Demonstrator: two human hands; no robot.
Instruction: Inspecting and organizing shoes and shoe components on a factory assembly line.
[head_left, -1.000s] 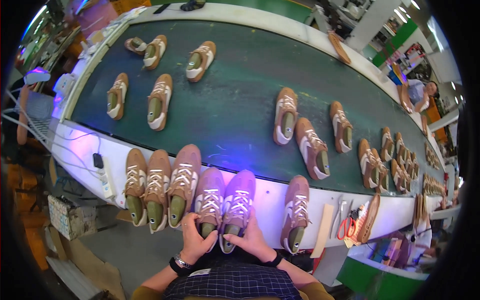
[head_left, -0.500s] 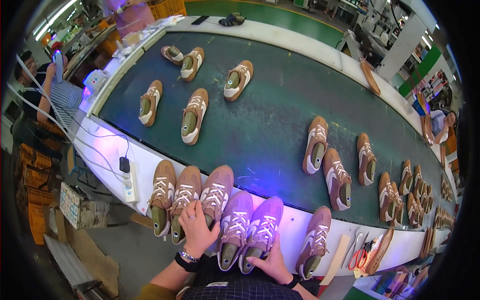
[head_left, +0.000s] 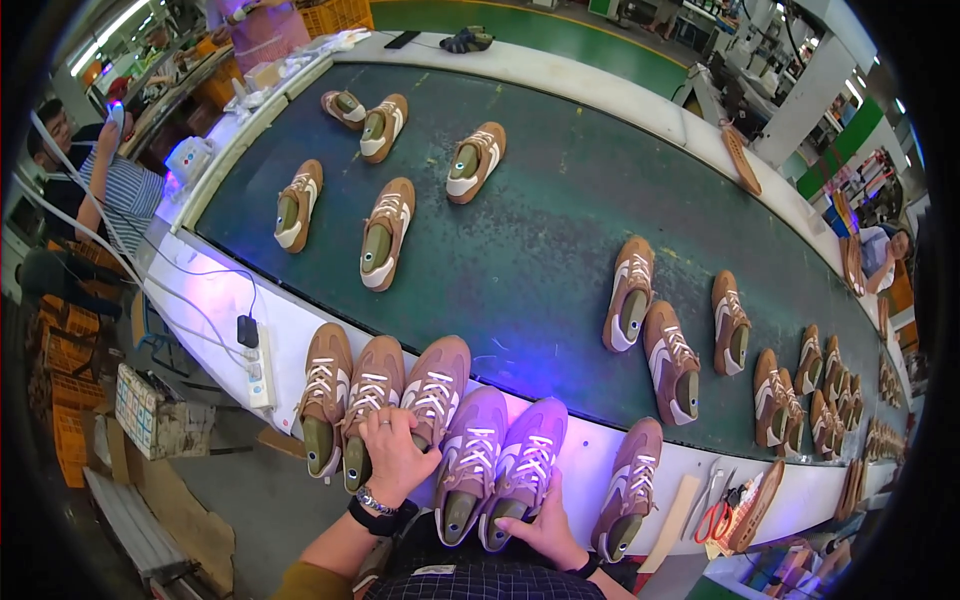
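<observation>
Brown sneakers with white laces stand in a row on the white ledge in front of me. My left hand [head_left: 397, 458] curls its fingers over the open collar of the third sneaker from the left [head_left: 438, 380], close against the second sneaker [head_left: 374, 372]. Two sneakers to the right glow purple under coloured light. Of these, the right-hand sneaker [head_left: 533, 450] has its heel in my right hand [head_left: 548, 527], thumb at the collar and fingers along the side. The left-hand purple sneaker [head_left: 472, 440] touches it. My left palm hides part of the collars.
Another sneaker [head_left: 630, 480] stands right of my hands, beside a pale strip [head_left: 671, 522], red-handled scissors [head_left: 715, 521] and a brown sole [head_left: 758, 505]. Beyond lies a dark green belt [head_left: 530, 270] carrying several sneakers. A power strip [head_left: 260, 375] with cables sits left.
Both hands keep their hold on the sneakers, with hardly any shift. At the far left, the person holding a device has raised their head.
</observation>
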